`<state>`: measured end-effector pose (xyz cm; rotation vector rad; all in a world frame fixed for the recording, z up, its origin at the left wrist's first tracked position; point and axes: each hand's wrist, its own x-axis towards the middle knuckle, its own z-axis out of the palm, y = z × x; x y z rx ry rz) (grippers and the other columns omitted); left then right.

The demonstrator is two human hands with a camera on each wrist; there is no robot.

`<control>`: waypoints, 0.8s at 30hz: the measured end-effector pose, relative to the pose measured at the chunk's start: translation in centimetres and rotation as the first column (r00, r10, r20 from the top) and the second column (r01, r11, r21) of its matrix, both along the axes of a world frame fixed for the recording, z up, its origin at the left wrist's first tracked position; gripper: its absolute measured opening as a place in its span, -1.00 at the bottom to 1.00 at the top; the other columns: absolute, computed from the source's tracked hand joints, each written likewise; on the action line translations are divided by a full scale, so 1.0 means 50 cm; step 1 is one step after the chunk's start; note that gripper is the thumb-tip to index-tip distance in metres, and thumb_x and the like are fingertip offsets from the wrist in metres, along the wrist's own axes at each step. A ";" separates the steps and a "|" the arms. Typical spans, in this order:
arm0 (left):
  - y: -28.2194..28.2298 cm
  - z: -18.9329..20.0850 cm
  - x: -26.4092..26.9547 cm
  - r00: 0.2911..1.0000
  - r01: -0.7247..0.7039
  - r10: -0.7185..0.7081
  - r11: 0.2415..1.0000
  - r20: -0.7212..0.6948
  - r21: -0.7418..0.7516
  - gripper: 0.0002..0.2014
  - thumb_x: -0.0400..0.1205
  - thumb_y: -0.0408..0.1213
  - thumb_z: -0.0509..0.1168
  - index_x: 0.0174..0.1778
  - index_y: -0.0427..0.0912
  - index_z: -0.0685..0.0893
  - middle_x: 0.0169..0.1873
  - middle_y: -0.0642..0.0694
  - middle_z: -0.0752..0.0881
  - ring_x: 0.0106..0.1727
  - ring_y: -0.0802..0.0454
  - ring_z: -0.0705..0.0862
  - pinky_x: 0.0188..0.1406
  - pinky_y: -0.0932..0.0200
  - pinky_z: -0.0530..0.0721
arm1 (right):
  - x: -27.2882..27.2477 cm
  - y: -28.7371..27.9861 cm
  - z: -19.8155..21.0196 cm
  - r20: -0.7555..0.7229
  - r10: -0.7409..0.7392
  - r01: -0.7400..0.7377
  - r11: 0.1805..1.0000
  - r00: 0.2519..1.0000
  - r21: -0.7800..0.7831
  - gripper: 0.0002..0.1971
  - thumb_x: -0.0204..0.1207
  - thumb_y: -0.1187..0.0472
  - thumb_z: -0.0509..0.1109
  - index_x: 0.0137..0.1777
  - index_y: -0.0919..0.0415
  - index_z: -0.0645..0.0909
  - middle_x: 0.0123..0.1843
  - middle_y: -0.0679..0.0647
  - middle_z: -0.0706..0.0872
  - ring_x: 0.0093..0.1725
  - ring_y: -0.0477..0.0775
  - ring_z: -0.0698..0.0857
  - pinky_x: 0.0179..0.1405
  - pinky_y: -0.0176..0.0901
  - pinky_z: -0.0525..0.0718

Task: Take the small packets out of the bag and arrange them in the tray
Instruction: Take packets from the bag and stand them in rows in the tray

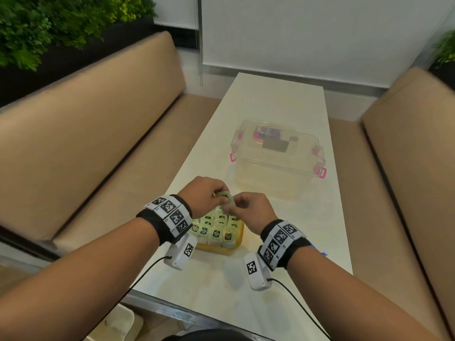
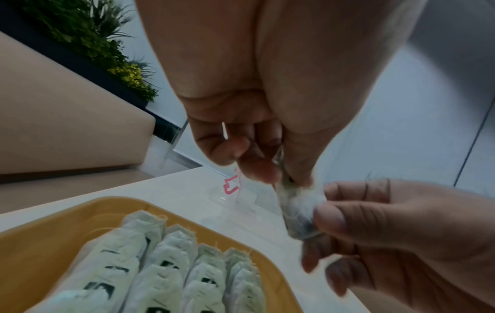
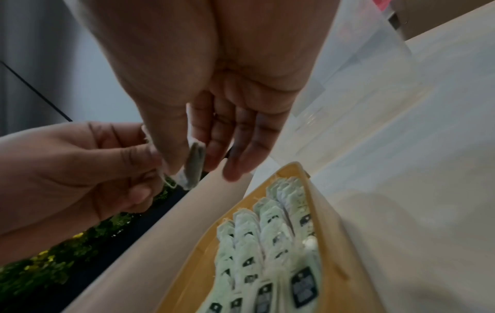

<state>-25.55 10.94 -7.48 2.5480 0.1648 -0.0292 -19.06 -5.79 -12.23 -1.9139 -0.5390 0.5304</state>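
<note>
While both hands hover above yellow tray (image 1: 237,244), left hand (image 1: 202,194) pinches top of one small packet (image 1: 225,201), right hand (image 1: 251,209) pinches its lower end. Packet held in air over tray's far edge. Tray near table's (image 1: 283,99) near edge, rows of packets (image 1: 216,230) filling it. Clear lidded box (image 1: 277,156) mid-table.

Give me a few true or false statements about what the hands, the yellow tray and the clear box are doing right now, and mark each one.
1. Both hands, left hand and right hand, hold one small pale green packet. True.
2. The yellow plastic tray holds no packets. False: rows of packets fill it.
3. The clear plastic box with pink latches stands beyond the tray. True.
4. The held packet lies flat in the tray. False: it is held above it.
</note>
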 end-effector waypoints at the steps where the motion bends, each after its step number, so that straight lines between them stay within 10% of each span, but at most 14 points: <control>1: 0.009 -0.001 -0.001 1.000 -0.019 0.019 1.000 -0.009 0.007 -0.92 0.61 -0.15 0.38 -0.02 -0.01 0.73 -0.28 0.15 0.67 -0.27 0.17 0.62 -0.27 0.27 0.53 | 0.002 -0.001 -0.009 0.037 -0.006 0.008 0.999 0.999 -0.049 -0.78 0.33 0.09 0.66 -0.06 0.06 0.75 -0.16 0.01 0.82 -0.17 0.07 0.78 -0.04 0.06 0.78; 8: 0.043 -0.039 -0.003 0.840 0.232 -0.097 0.954 -0.533 0.191 -0.74 0.62 -0.09 0.39 0.16 -0.11 0.68 -0.23 0.04 0.66 -0.43 0.05 0.70 -0.27 0.15 0.73 | 0.015 -0.023 -0.054 0.113 0.002 0.055 0.868 0.994 -0.493 -0.37 0.50 0.03 0.51 0.51 0.14 0.37 0.36 0.18 0.59 0.26 0.16 0.65 0.15 -0.09 0.62; 11: 0.024 -0.055 0.003 0.733 0.372 -0.120 0.895 -0.669 0.246 -0.59 0.63 -0.09 0.39 0.37 -0.14 0.62 -0.14 0.00 0.72 -0.29 -0.02 0.70 -0.06 0.12 0.72 | 0.012 -0.015 -0.071 -0.009 -0.030 0.021 0.862 1.000 -0.506 -0.37 0.51 0.11 0.46 0.53 0.16 0.29 0.17 0.21 0.71 0.02 0.22 0.77 0.02 0.10 0.78; 15: 0.014 -0.084 0.015 0.751 0.382 -0.073 0.858 -0.656 0.342 -0.60 0.62 -0.08 0.39 0.36 -0.11 0.64 0.25 -0.08 0.70 0.19 -0.11 0.68 0.18 0.09 0.65 | 0.013 -0.011 -0.076 -0.063 -0.069 0.030 0.877 0.996 -0.480 -0.41 0.46 0.33 0.36 0.48 0.14 0.29 -0.10 0.24 0.79 -0.21 0.21 0.80 -0.23 0.05 0.81; 24: 0.012 -0.081 0.034 0.890 0.193 -0.035 0.933 -0.455 0.304 -0.68 0.47 -0.03 0.50 0.12 0.07 0.69 0.09 0.11 0.73 0.09 0.06 0.69 0.14 0.08 0.69 | 0.027 -0.046 -0.057 -0.131 -0.135 0.079 0.929 0.982 -0.360 -0.47 0.56 0.19 0.32 0.51 0.13 0.27 -0.13 0.14 0.79 -0.31 0.13 0.82 -0.24 -0.11 0.76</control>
